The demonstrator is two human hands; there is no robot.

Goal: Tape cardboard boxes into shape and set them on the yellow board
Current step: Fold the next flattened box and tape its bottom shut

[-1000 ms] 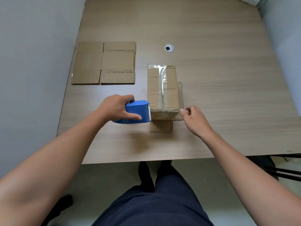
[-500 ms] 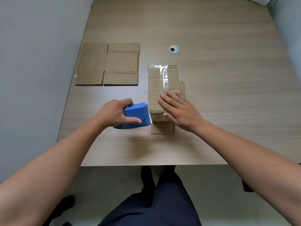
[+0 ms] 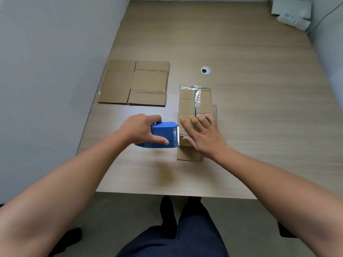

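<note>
Fingers (image 3: 194, 122) of right hand (image 3: 206, 140) flat on box (image 3: 188, 101); left hand (image 3: 139, 129) around tape dispenser (image 3: 163, 131).

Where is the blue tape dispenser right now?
In the head view the blue tape dispenser is just left of centre, held by the left hand, its toothed edge beside the near end of the cardboard box under the flat right hand.

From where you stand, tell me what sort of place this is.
Likely an office desk used for packing: wood-grain tabletop, round grey cable grommet, plain grey wall, flattened brown cardboard blanks.
</note>
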